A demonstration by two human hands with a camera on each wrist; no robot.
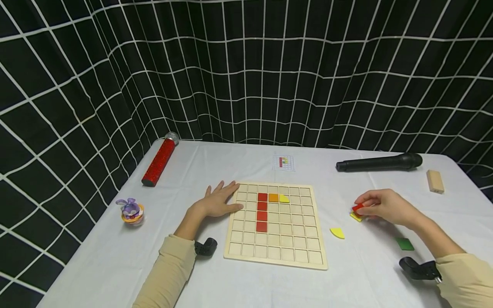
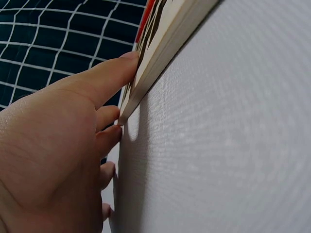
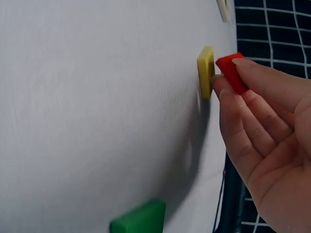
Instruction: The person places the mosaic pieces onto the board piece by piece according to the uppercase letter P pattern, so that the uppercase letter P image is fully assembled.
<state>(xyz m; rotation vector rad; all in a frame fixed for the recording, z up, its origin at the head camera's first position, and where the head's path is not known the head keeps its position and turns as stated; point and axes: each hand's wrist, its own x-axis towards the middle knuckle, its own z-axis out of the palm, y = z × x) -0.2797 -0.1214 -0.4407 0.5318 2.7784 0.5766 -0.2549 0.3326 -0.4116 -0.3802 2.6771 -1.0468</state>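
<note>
My right hand [image 1: 390, 207] pinches a small red tile [image 3: 232, 73] between thumb and fingers, just over a yellow tile [image 3: 205, 73] on the white cloth. My left hand [image 1: 215, 203] rests at the left edge of a wooden grid board [image 1: 275, 259], fingers spread and thumb over the rim. On the board, a column of three red squares [image 1: 262, 215] has an orange square [image 1: 274, 198] beside its top one. Right of the orange lies a yellow quarter-round tile [image 1: 284, 199]. Another yellow quarter-round tile [image 1: 337, 233] lies between board and right hand. A green tile [image 1: 405, 244] lies below the right forearm.
Behind the board lies a small printed pattern card [image 1: 283, 163]. A red glittery microphone [image 1: 159, 161] and a purple bunny toy [image 1: 131, 211] are at the left. At the right are a black microphone [image 1: 379, 163] and a wooden block [image 1: 435, 182]. A black gridded curtain [image 1: 254, 85] stands behind.
</note>
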